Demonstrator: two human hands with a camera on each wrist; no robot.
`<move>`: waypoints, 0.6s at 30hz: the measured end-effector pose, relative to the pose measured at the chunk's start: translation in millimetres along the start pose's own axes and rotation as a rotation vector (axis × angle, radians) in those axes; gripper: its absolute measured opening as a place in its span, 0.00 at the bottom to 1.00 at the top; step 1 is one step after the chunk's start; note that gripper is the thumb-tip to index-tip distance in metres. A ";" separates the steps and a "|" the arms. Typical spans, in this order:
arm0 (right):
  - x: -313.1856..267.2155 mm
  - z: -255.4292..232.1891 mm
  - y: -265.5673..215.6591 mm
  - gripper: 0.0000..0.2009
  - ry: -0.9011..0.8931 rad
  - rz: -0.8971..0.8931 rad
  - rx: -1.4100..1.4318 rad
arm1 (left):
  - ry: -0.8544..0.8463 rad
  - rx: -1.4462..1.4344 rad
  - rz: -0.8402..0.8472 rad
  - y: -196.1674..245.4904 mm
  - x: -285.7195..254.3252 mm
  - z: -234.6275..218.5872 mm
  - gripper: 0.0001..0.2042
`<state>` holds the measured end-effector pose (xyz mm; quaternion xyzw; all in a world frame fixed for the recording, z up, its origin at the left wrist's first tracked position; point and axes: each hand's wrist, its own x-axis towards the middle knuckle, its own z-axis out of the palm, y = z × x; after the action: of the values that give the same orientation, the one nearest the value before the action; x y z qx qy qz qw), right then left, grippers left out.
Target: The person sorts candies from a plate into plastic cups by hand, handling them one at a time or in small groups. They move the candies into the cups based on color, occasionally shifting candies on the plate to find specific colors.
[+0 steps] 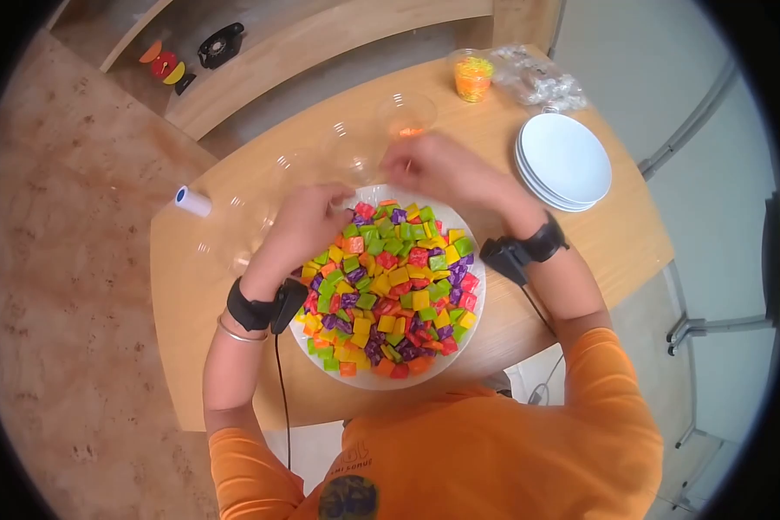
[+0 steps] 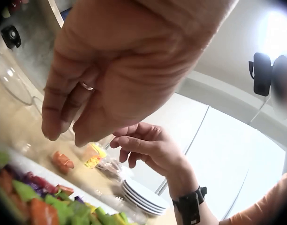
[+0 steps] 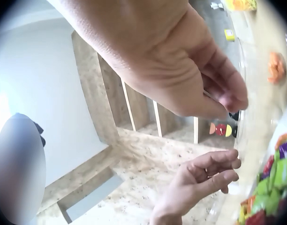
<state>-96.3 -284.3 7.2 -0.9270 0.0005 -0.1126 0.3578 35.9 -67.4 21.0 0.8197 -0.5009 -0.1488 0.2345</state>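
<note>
A round white plate (image 1: 475, 325) is heaped with small wrapped candies (image 1: 399, 277) in red, orange, yellow, green and purple. Over the plate's far left rim hovers my left hand (image 1: 308, 225), fingers loosely bent and nothing in them; a ring shows in the left wrist view. My right hand (image 1: 438, 169) is above the far rim, its fingers relaxed and bare of any candy in the left wrist view. Beside it stands a clear bowl (image 1: 405, 102) with a few orange candies (image 2: 64, 161) in it. More clear bowls (image 1: 342, 139) curve round the plate's far left side.
A stack of white plates (image 1: 568, 160) stands at the right, behind it a crumpled clear plastic bag (image 1: 542, 78) and a tub of orange and yellow bits (image 1: 473, 78). A white cylinder (image 1: 193, 202) is near the left table edge. Shelves hold a black telephone (image 1: 222, 45).
</note>
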 end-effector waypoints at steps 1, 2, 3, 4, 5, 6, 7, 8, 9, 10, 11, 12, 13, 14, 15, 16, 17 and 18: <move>-1.5 13.0 -4.5 0.11 -0.124 -0.003 -0.003 | -0.059 0.030 -0.029 -0.1 -6.5 1.8 0.14; -4.6 26.5 -8.5 0.12 -0.131 -0.033 -0.015 | -0.096 0.032 -0.030 -3.9 -10.1 4.4 0.16; -5.6 39.5 -5.7 0.12 -0.131 -0.034 -0.016 | -0.094 0.031 -0.029 -4.2 -15.2 7.1 0.16; -5.1 52.9 -0.3 0.13 -0.093 -0.115 -0.077 | -0.100 0.007 -0.021 -3.0 -20.6 9.3 0.15; -4.1 61.8 2.5 0.14 -0.054 -0.198 -0.136 | -0.107 -0.017 -0.014 -2.5 -24.1 10.7 0.14; -3.0 67.4 4.7 0.17 -0.110 -0.176 -0.117 | -0.105 -0.017 -0.018 -4.9 -25.0 14.9 0.14; -0.4 74.2 10.3 0.17 -0.117 -0.181 -0.116 | -0.069 0.043 0.054 -8.9 -24.3 22.1 0.12; 3.5 79.0 16.8 0.17 -0.132 -0.210 -0.033 | -0.031 0.104 0.127 -9.2 -23.8 25.1 0.10; 5.9 81.5 23.2 0.16 -0.146 -0.238 0.047 | -0.024 0.103 0.123 -8.5 -23.7 24.2 0.10; 6.5 78.5 22.5 0.16 -0.148 -0.244 0.044 | -0.089 0.060 0.043 -4.6 -22.7 20.5 0.08; 6.5 75.1 21.9 0.15 -0.161 -0.208 0.069 | -0.157 0.019 -0.036 -2.4 -22.5 18.0 0.07; 6.1 72.2 21.2 0.14 -0.174 -0.172 0.094 | -0.153 0.022 -0.036 -6.1 -23.5 19.3 0.07; 5.7 69.1 18.9 0.14 -0.173 -0.176 0.096 | -0.145 -0.046 -0.033 -11.0 -25.3 20.7 0.07; 5.1 66.3 16.1 0.14 -0.174 -0.173 0.085 | -0.138 -0.113 -0.032 -15.9 -28.2 20.4 0.06; 4.2 63.7 13.2 0.13 -0.175 -0.169 0.076 | -0.139 -0.109 -0.037 -21.0 -32.0 18.5 0.06; 3.4 60.7 11.3 0.13 -0.177 -0.171 0.082 | -0.106 -0.224 -0.083 -22.7 -36.1 14.6 0.06; 2.9 57.4 9.8 0.14 -0.163 -0.154 0.101 | -0.071 -0.338 -0.130 -25.6 -39.9 11.4 0.06; 2.5 54.3 8.4 0.14 -0.149 -0.136 0.120 | -0.072 -0.337 -0.136 -31.3 -41.2 7.1 0.06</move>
<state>-81.9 -254.8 -36.8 -0.9076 -0.0956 -0.0670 0.4033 37.3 -20.2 -1.3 0.7948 -0.4204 -0.2755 0.3400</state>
